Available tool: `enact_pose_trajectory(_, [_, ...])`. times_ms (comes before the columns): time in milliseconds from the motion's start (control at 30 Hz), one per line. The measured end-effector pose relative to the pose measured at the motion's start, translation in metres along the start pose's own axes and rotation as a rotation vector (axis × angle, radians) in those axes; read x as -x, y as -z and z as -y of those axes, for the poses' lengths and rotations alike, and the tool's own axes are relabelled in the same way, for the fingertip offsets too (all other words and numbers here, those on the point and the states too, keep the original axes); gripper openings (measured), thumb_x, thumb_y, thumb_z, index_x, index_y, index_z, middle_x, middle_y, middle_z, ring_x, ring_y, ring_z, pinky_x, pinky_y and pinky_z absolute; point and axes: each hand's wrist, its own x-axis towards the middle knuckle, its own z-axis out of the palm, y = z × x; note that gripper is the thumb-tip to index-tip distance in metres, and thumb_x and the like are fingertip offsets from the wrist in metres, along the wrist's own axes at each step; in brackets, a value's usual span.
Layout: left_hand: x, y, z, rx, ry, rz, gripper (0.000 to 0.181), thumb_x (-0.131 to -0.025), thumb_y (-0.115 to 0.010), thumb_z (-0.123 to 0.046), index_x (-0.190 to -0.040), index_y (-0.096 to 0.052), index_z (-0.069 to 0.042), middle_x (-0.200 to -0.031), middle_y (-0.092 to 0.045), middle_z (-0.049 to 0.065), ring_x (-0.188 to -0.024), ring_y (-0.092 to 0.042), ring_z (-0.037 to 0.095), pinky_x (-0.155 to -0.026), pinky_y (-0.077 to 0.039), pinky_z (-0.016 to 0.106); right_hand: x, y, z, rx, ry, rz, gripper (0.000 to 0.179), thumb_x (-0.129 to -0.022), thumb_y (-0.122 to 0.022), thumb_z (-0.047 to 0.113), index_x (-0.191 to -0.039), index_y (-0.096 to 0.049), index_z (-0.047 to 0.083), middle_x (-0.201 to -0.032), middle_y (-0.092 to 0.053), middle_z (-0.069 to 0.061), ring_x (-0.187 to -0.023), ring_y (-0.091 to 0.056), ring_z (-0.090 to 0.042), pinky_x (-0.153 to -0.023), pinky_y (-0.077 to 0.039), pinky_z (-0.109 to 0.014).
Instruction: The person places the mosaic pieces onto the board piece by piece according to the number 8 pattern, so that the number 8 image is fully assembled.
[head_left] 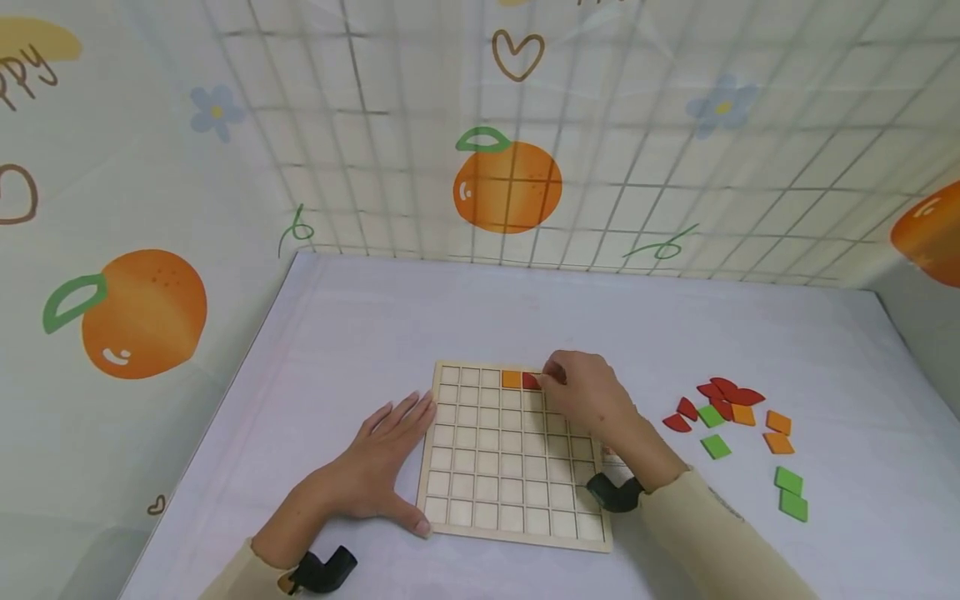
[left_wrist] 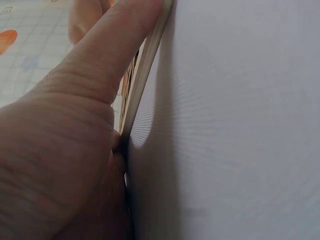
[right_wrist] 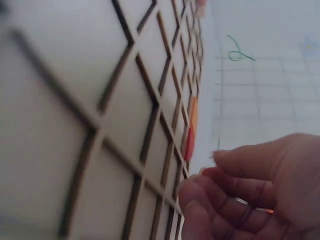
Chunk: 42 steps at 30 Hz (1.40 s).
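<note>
A wooden grid board [head_left: 498,540] lies flat on the table. My left hand [head_left: 378,467] is spread along its left side, the fingers at the left edge and the thumb by the near corner. In the left wrist view the thumb [left_wrist: 95,65] rests along the board's side. An orange square [head_left: 512,379] and a red piece [head_left: 530,381] sit side by side in the top row. Just right of them, my right hand [head_left: 588,392] has its fingers curled over the far edge. A bit of red shows between its fingertips in the right wrist view; the rest is hidden.
Right of the board lie loose pieces: several red curved ones [head_left: 738,396], orange ones [head_left: 779,443] and green ones [head_left: 793,505]. A printed curtain [head_left: 600,167] hangs behind the white table [head_left: 360,317]. Both wrists carry black camera mounts [head_left: 324,570].
</note>
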Motion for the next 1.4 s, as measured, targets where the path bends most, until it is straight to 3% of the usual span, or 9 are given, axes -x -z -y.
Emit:
enact_pose_trajectory(133, [-0.001, 0.000, -0.002, 0.012, 0.001, 0.000, 0.154, -0.058, -0.083, -0.083, -0.169, -0.002, -0.014, -0.176, 0.004, -0.004, -0.160, 0.010, 0.015, -0.126, 0.007, 0.042, 0.026, 0.017, -0.013, -0.047, 0.009, -0.040, 0.016, -0.104, -0.063, 0.015, -0.104, -0.073, 0.003, -0.084, -0.068, -0.001, -0.070, -0.057, -0.017, -0.061, -0.050, -0.035])
enact_pose_trajectory(267, [-0.001, 0.000, -0.003, 0.021, -0.004, -0.002, 0.153, -0.058, -0.083, -0.082, -0.169, -0.002, -0.014, -0.176, 0.003, -0.004, -0.160, 0.010, 0.016, -0.126, 0.007, 0.043, 0.057, 0.032, -0.036, -0.015, -0.064, -0.067, 0.018, -0.103, -0.064, 0.016, -0.111, -0.074, 0.002, -0.085, -0.069, -0.004, -0.071, -0.056, -0.019, -0.058, -0.050, -0.034])
enact_pose_trajectory(467, [-0.001, 0.001, -0.005, 0.035, -0.008, 0.000, 0.153, -0.059, -0.085, -0.081, -0.169, -0.002, -0.013, -0.176, 0.003, -0.003, -0.160, 0.009, 0.017, -0.126, 0.006, 0.045, 0.099, 0.051, -0.074, 0.062, -0.198, -0.061, 0.031, -0.103, -0.067, 0.025, -0.122, -0.072, 0.002, -0.101, -0.072, -0.008, -0.083, -0.058, -0.023, -0.060, -0.052, -0.031])
enact_pose_trajectory(667, [-0.001, 0.001, -0.004, 0.029, -0.006, 0.004, 0.153, -0.059, -0.082, -0.083, -0.169, -0.001, -0.013, -0.176, 0.004, -0.002, -0.160, 0.009, 0.017, -0.126, 0.006, 0.046, 0.130, 0.067, -0.104, 0.122, -0.257, -0.059, 0.039, -0.098, -0.075, 0.030, -0.123, -0.069, 0.001, -0.097, -0.071, -0.005, -0.083, -0.066, -0.023, -0.061, -0.052, -0.032])
enact_pose_trajectory(900, [0.005, 0.000, -0.003, 0.022, 0.014, 0.006, 0.153, -0.059, -0.080, -0.086, -0.169, -0.001, -0.014, -0.175, 0.005, -0.004, -0.160, 0.010, 0.018, -0.126, 0.006, 0.047, 0.150, 0.083, -0.126, 0.204, -0.315, -0.018, 0.063, -0.089, -0.083, 0.042, -0.127, -0.063, -0.004, -0.098, -0.066, -0.008, -0.084, -0.061, -0.025, -0.060, -0.049, -0.035])
enact_pose_trajectory(1100, [0.005, 0.001, -0.005, 0.043, 0.006, 0.009, 0.152, -0.060, -0.082, -0.083, -0.169, -0.002, -0.013, -0.175, 0.004, -0.003, -0.160, 0.010, 0.019, -0.126, 0.007, 0.046, 0.162, 0.092, -0.146, 0.287, -0.399, 0.072, 0.078, -0.086, -0.083, 0.049, -0.130, -0.057, -0.011, -0.105, -0.059, -0.025, -0.091, -0.056, -0.038, -0.076, -0.055, -0.060])
enact_pose_trajectory(1233, [0.004, 0.002, -0.008, 0.058, 0.006, 0.009, 0.152, -0.061, -0.083, -0.081, -0.169, -0.002, -0.012, -0.176, 0.003, -0.002, -0.160, 0.010, 0.020, -0.126, 0.007, 0.046, 0.164, 0.097, -0.157, 0.304, -0.467, 0.149, 0.074, -0.086, -0.085, 0.038, -0.129, -0.056, -0.015, -0.106, -0.054, -0.035, -0.092, -0.055, -0.043, -0.078, -0.057, -0.065])
enact_pose_trajectory(1400, [0.003, 0.002, -0.008, 0.040, 0.008, 0.008, 0.152, -0.061, -0.083, -0.081, -0.169, -0.001, -0.012, -0.176, 0.003, -0.001, -0.160, 0.010, 0.019, -0.126, 0.007, 0.046, 0.163, 0.103, -0.171, 0.261, -0.431, 0.130, 0.056, -0.086, -0.084, 0.021, -0.121, -0.060, -0.016, -0.100, -0.057, -0.029, -0.086, -0.058, -0.037, -0.072, -0.060, -0.056])
